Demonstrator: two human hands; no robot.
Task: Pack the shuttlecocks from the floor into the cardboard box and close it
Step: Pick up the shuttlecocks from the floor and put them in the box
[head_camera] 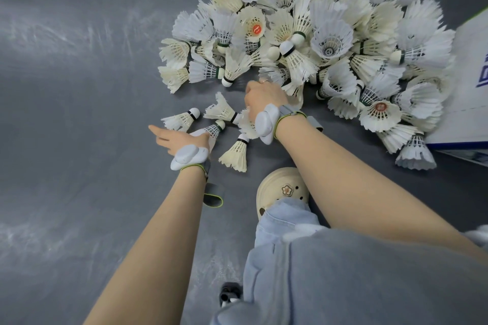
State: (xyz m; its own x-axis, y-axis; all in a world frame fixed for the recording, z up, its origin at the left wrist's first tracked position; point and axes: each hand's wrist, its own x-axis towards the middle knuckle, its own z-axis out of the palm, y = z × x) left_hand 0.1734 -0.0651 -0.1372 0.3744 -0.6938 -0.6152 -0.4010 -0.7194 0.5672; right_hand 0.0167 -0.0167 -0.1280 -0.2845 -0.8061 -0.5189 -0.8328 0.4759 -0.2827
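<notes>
i see the pile of shuttlecocks (311, 42) on the grey floor (79, 113), cork ends pointing every way, its far side against the white box (467, 82). a few loose ones lie just off the pile, long axes flat. my right hand (264, 97) curls over feathers at the pile's near edge; the grip itself is hidden. my left hand (177, 138) is spread, touching a loose shuttlecock (215, 128). left of the pile is bare floor.
</notes>
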